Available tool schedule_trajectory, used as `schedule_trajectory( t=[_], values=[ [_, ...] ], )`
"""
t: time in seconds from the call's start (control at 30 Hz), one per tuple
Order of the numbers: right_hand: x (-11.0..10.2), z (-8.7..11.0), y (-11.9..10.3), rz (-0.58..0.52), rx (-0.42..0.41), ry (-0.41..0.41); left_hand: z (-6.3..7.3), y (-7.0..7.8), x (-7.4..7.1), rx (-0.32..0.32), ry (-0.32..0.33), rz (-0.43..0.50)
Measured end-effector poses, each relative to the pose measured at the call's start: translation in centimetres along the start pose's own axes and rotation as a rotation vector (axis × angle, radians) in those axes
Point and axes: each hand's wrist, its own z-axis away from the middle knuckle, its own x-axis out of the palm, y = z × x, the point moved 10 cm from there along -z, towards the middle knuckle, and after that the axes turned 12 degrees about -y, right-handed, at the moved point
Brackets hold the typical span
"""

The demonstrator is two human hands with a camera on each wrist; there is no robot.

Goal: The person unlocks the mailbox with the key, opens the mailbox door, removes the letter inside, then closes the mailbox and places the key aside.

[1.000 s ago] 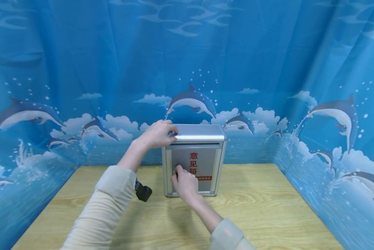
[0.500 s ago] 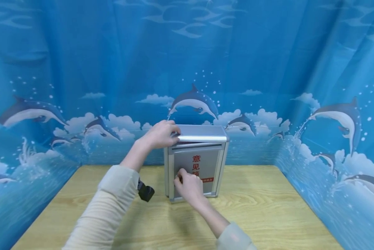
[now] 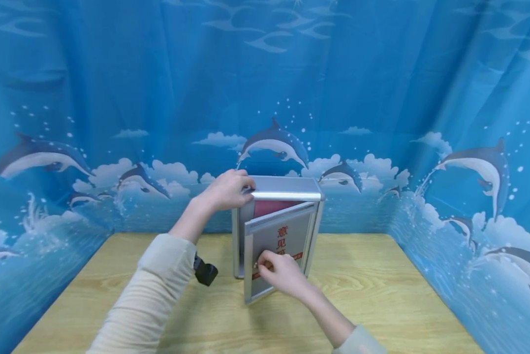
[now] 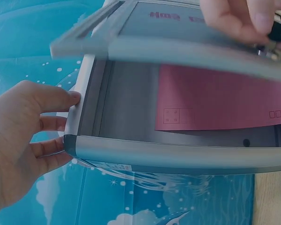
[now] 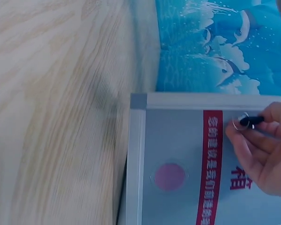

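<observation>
A silver metal suggestion box point(image 3: 287, 185) with red characters stands upright on the wooden table. Its front door point(image 3: 262, 241) is swung partly out, with the free edge at the left. My left hand point(image 3: 226, 191) grips the box's top left corner, thumb on the front rim and fingers behind. My right hand point(image 3: 284, 274) pinches a black-headed key point(image 5: 254, 120) on a metal ring at the door's lock; fingers mostly cover the lock. Inside the box, a pink envelope point(image 4: 215, 98) with printed squares shows in the left wrist view. Its lower part is hidden by the door.
The wooden table point(image 3: 371, 295) extends to both sides and in front of the box. A blue dolphin-print curtain point(image 3: 158, 98) hangs behind and along both sides. A black wrist device point(image 3: 204, 271) sticks out below my left wrist.
The door has gone from closed to partly open, its left edge swinging toward me with my right hand. Pink has come into sight inside. My left hand stays on the box's corner.
</observation>
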Motion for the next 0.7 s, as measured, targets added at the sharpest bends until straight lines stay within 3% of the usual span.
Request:
schedule_trajectory(
  t=[0.27,0.57,0.7],
  values=[
    [0.1,2.0,0.9,-0.168,-0.047,-0.111,-0.1,-0.1,0.1,-0.001,-0.014,0.006],
    [0.4,4.0,2.7,-0.396,-0.025,-0.223,0.1,-0.1,0.1,0.011,-0.003,0.013],
    [0.2,5.0,3.0,-0.499,-0.069,-0.256,0.1,0.0,0.1,0.016,0.001,0.016]
  ],
)
